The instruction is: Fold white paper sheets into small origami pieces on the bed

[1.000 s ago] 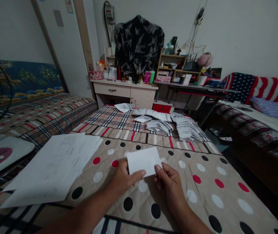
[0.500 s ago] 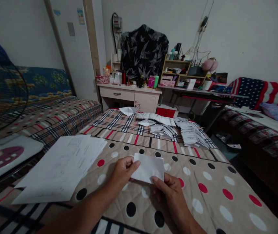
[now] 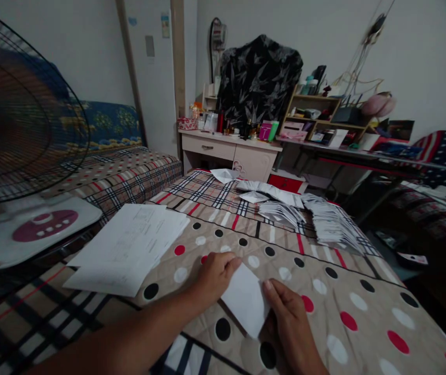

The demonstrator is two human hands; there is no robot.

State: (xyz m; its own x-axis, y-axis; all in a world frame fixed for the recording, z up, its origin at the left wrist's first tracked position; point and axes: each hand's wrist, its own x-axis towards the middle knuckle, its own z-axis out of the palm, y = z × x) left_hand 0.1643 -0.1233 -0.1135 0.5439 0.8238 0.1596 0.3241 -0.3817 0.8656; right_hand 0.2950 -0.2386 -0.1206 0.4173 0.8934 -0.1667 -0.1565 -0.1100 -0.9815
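Note:
A folded white sheet of paper [image 3: 246,301] is held between my two hands, tilted above the dotted bedspread [image 3: 317,317]. My left hand [image 3: 218,276] is closed on its upper left corner, thumb on top. On its right edge, my right hand [image 3: 287,307] grips with the thumb in front; the other fingers are mostly hidden. To the left lies a stack of printed sheets [image 3: 129,245], the lowest corner curled. Beyond my hands sit several piles of folded papers [image 3: 334,224], with a single folded paper [image 3: 224,175] near the far edge.
At the left stands a fan [image 3: 23,114] on a white base with a purple panel. A white dresser [image 3: 211,148] and a desk with a small shelf [image 3: 317,109] are past the bed's far end. A black patterned shirt [image 3: 260,78] hangs on the wall.
The view has swung left, so more of the fan shows. The folded paper has turned in my hands, its lower corner now pointing down toward me. Both hands still hold it.

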